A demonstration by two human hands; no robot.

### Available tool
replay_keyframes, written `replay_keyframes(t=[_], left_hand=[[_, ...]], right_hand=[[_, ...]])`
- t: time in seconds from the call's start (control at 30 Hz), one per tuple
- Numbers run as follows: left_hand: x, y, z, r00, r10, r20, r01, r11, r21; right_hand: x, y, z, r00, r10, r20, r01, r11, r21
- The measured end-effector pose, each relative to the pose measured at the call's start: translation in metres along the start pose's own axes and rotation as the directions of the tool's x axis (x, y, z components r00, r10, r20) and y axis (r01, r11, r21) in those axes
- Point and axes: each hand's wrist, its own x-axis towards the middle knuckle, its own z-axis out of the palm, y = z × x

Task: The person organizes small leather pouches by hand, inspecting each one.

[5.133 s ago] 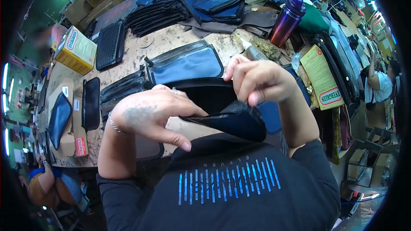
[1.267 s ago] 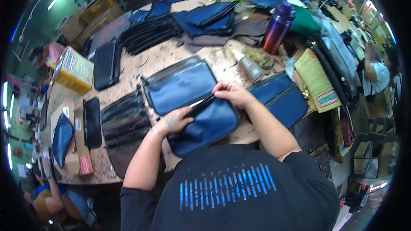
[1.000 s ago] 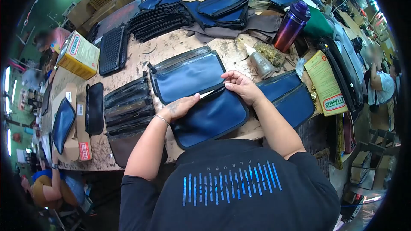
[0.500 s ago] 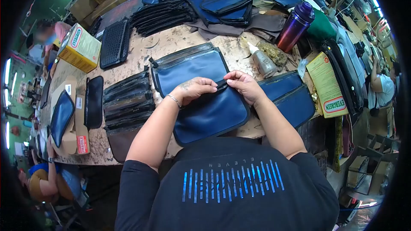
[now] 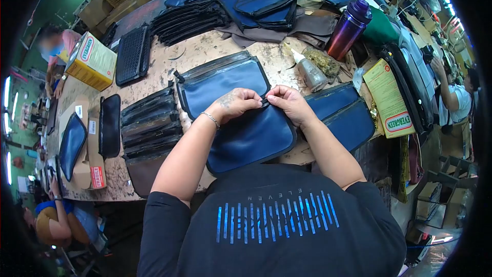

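My left hand (image 5: pixel 236 104), with a bracelet at the wrist, pinches the black top edge of a dark blue panel (image 5: pixel 251 141) with black edging. Close beside it, my right hand (image 5: pixel 289 104) pinches the same edge between thumb and fingers. The fingertips nearly meet, and the bit of edge between them is partly hidden. The panel's lower part reaches the table's front edge near my body. Just beyond my hands lies a second blue panel (image 5: pixel 225 83) with dark strips along its top. More blue panels (image 5: pixel 338 118) lie by my right forearm.
Left of my hands lies a stack of dark strips (image 5: pixel 152 123). Beyond are a yellow can (image 5: pixel 91 64), a pile of black-edged pieces (image 5: pixel 189 20), a glue bottle (image 5: pixel 310 74) and a purple bottle (image 5: pixel 348 31). Another yellow can (image 5: pixel 392 102) stands right. Other people sit at both sides.
Both hands stay on the panel's top edge, with the fingertips a little closer together. The view has shifted slightly. A person at the far right has raised an arm.
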Motion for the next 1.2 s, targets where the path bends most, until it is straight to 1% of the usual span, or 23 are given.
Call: replay_keyframes(t=[0.07,0.13,0.27,0.3,0.33,0.43,0.57,0.63,0.73,0.77,0.83,0.9,1.03,1.17,1.2], left_hand=[[-0.001,0.001,0.001,1.000,-0.005,-0.012,0.005,1.000,-0.003],[0.000,-0.002,0.002,0.998,0.063,-0.004,-0.063,0.998,-0.002],[-0.004,0.001,0.002,0.998,0.066,0.004,-0.066,0.998,0.002],[-0.004,0.001,0.000,0.999,0.038,0.015,-0.038,0.999,-0.011],[-0.004,0.001,-0.001,1.000,0.011,0.026,-0.011,1.000,-0.025],[-0.004,0.001,-0.001,0.998,0.046,0.038,-0.044,0.997,-0.060],[-0.005,0.001,-0.002,0.998,0.028,0.062,-0.024,0.998,-0.061],[-0.004,0.000,-0.002,0.994,0.083,0.074,-0.076,0.993,-0.095],[-0.008,0.004,0.001,0.993,0.101,0.064,-0.091,0.986,-0.142],[-0.007,0.004,0.001,0.993,0.100,0.065,-0.090,0.986,-0.141],[-0.005,0.002,0.002,0.995,0.099,0.011,-0.097,0.988,-0.120],[-0.003,-0.001,0.002,0.996,0.088,0.020,-0.085,0.989,-0.119],[-0.002,-0.004,0.002,0.999,0.041,0.027,-0.038,0.994,-0.105],[-0.006,-0.001,0.005,1.000,0.030,0.004,-0.029,0.995,-0.099],[-0.005,-0.003,0.004,0.999,0.047,0.011,-0.046,0.993,-0.107]], right_hand=[[0.000,0.003,0.000,0.999,-0.031,-0.013,0.031,0.999,-0.010],[0.000,0.004,0.001,0.998,-0.060,-0.022,0.060,0.998,-0.020],[-0.002,0.002,0.004,0.995,-0.103,-0.013,0.103,0.994,-0.046],[-0.003,0.001,0.005,0.993,-0.115,-0.006,0.115,0.992,-0.054],[-0.004,0.001,0.005,0.993,-0.115,-0.008,0.114,0.992,-0.054],[-0.006,0.001,0.005,0.992,-0.125,0.008,0.125,0.991,-0.040],[-0.010,-0.001,0.008,0.995,-0.100,0.001,0.100,0.995,-0.012],[-0.010,0.000,0.009,0.995,-0.097,0.004,0.097,0.995,-0.006],[-0.010,0.002,0.010,0.993,-0.117,0.008,0.117,0.993,-0.022],[-0.010,0.002,0.010,0.992,-0.127,0.011,0.127,0.991,-0.027],[-0.010,0.004,0.009,0.991,-0.136,0.012,0.137,0.990,-0.032],[-0.009,0.007,0.009,0.985,-0.174,0.013,0.175,0.984,-0.029],[-0.011,0.006,0.008,0.987,-0.159,0.006,0.159,0.987,-0.037],[-0.013,0.005,0.008,0.991,-0.135,0.014,0.135,0.991,-0.020],[-0.013,0.006,0.008,0.991,-0.132,0.010,0.133,0.991,-0.023]])
